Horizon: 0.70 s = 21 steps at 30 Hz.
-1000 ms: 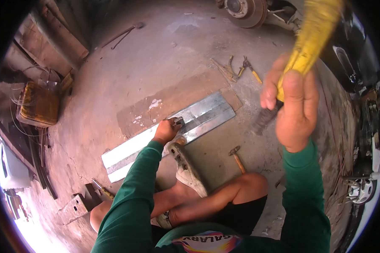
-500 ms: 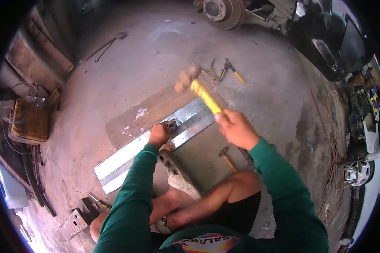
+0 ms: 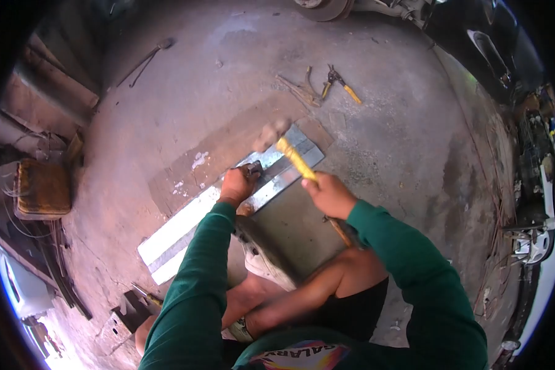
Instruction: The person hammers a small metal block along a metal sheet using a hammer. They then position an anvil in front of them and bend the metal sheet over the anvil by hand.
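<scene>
My right hand [image 3: 330, 196] is closed around the yellow-wrapped handle of a hammer [image 3: 297, 159]. The hammer's brownish head, blurred by motion, hangs above the far part of a shiny metal sheet [image 3: 185, 237]. The long sheet lies slanted on the floor, with a darker grey band along its length. Closed over the sheet, my left hand [image 3: 238, 184] grips a small dark metal piece [image 3: 254, 167]. Its lower end is hidden, so I cannot tell its kind. A second hammer with a wooden handle [image 3: 339, 233] lies near my knee, partly covered by my right sleeve.
Yellow-handled pliers [image 3: 342, 85] and a rusty clamp-like tool [image 3: 299, 91] lie beyond the sheet. A dirty yellow canister [image 3: 43, 190] stands at left. A screwdriver [image 3: 147, 295] lies near a metal bracket [image 3: 118, 327]. A black car panel [image 3: 475, 52] is at upper right.
The hammer has come down and closer to my left hand, and my right hand has moved slightly left. My left hand stays on the dark metal piece. The view has tilted a little.
</scene>
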Available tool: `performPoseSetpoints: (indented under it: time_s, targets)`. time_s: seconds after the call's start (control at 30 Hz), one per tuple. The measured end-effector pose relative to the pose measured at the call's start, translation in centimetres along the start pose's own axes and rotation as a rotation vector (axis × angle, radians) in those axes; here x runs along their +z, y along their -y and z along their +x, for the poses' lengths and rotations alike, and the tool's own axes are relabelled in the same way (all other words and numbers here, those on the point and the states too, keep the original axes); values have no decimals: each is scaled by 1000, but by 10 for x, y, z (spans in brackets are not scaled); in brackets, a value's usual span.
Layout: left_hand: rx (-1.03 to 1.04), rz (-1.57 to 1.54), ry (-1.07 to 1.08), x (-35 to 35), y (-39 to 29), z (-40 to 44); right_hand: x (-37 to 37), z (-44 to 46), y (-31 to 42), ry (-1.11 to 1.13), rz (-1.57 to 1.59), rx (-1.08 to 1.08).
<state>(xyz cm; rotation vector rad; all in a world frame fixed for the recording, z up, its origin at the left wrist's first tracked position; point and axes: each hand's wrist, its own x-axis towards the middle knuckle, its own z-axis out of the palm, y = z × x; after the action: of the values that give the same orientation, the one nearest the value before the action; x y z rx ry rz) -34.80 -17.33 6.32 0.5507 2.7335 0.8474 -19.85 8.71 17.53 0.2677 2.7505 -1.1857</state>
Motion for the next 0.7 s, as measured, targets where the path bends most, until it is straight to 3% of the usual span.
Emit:
performPoseSetpoints:
  time_s: [0.1,0.17,0.23,0.3,0.37,0.5,0.57,0.6,0.63,0.7]
  targets:
    - [-15,-35,-22,11,5,-4,-75,-1,50,-41,70,89]
    - [36,-67,-71,17,1,17,-112,5,64,-118,165,2]
    - [110,-77,-122,27,-11,24,-161,-9,125,-162,353,15]
    - [57,-58,-77,32,-31,40,-195,-19,164,-381,332,-268]
    - [-9,-59,-48,32,-43,45,-217,-10,182,-463,491,-617]
    - [72,-77,-105,35,-41,48,-177,5,150,-660,386,-791]
    - [29,-48,-77,35,-40,47,-92,13,66,-614,176,-658]
    - [-8,-21,-51,35,-42,47,-60,8,17,-211,-20,-192]
    - [4,-28,-53,40,-46,47,-43,10,-9,34,-238,41]
    - [57,-72,-89,47,-38,48,-53,15,-23,-105,-145,34]
